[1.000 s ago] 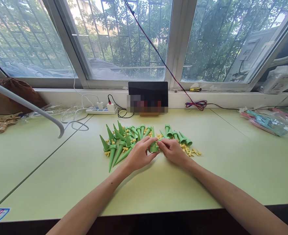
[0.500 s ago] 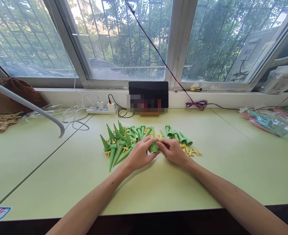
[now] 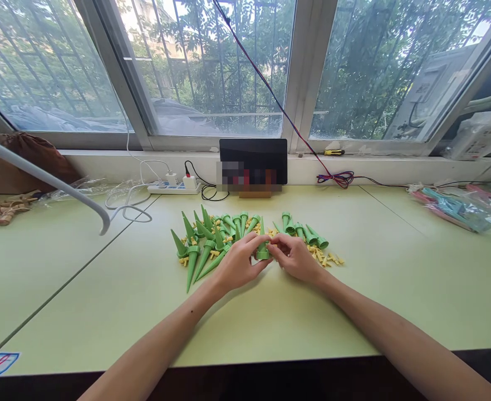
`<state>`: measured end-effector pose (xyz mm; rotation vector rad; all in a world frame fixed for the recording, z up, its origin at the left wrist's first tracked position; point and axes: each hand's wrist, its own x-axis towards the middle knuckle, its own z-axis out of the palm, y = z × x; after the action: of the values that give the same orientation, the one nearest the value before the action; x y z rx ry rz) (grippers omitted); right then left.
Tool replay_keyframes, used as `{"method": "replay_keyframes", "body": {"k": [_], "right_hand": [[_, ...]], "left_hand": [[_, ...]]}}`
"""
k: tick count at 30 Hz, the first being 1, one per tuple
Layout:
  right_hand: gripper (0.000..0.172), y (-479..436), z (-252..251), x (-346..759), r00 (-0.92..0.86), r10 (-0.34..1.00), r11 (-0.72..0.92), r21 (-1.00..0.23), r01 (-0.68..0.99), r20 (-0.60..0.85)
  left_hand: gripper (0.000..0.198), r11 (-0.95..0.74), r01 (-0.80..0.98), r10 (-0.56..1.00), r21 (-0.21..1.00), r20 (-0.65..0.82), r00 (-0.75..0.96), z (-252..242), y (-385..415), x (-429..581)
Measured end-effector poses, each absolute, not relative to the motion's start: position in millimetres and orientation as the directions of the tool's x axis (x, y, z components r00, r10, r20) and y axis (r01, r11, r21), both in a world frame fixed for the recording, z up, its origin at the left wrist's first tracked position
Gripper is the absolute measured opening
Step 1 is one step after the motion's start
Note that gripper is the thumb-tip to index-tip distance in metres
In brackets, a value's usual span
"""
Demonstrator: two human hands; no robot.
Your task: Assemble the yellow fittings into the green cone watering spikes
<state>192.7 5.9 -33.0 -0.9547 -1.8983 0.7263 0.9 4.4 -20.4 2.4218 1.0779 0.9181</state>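
Note:
My left hand (image 3: 241, 260) is closed round a green plastic watering spike (image 3: 263, 253), its cap end down and its point up. Close against the spike's right side, my right hand (image 3: 296, 257) pinches a small yellow plastic piece (image 3: 273, 243), mostly hidden by the fingertips. Left of my hands lies a heap of green spikes (image 3: 204, 259) with small yellow tee-shaped pieces (image 3: 214, 254) among them. Beyond my right hand are several more green spikes (image 3: 310, 235). Loose yellow pieces (image 3: 323, 257) are scattered just right of that hand.
A dark-screened tablet (image 3: 253, 159) stands at the back by the window. Left of it is a white power strip (image 3: 174, 188) with cables. A white curved rod (image 3: 62, 179) reaches in from the left. Plastic-bagged items (image 3: 458, 209) lie far right, wooden pieces (image 3: 9, 211) far left.
My right fingertips have shifted slightly at the spike's side, showing a bit of yellow. My left hand and the spike stay in place.

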Motion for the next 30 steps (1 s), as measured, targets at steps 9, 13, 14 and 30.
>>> {"method": "replay_keyframes", "body": {"k": [9,13,14,30], "right_hand": [[0.045,10.5,-37.4,193.4,-0.331,0.852,0.511,-0.78,0.362,0.405],[0.05,11.8,-38.5,193.1,-0.334,0.851,0.511,-0.785,0.351,0.405],[0.05,11.5,-38.0,192.8,-0.331,0.851,0.512,-0.783,0.353,0.408],[0.042,10.6,-36.5,194.0,-0.348,0.833,0.542,-0.758,0.363,0.43]], "left_hand": [[0.032,-0.664,0.532,0.746,0.525,0.419,0.518,-21.8,4.5,0.2],[0.032,-0.677,0.52,0.734,0.521,0.426,0.529,-21.7,4.1,0.0],[0.032,-0.679,0.518,0.732,0.52,0.431,0.528,-21.8,4.2,0.1],[0.033,-0.667,0.539,0.745,0.514,0.44,0.502,-22.5,5.3,0.0]]}}
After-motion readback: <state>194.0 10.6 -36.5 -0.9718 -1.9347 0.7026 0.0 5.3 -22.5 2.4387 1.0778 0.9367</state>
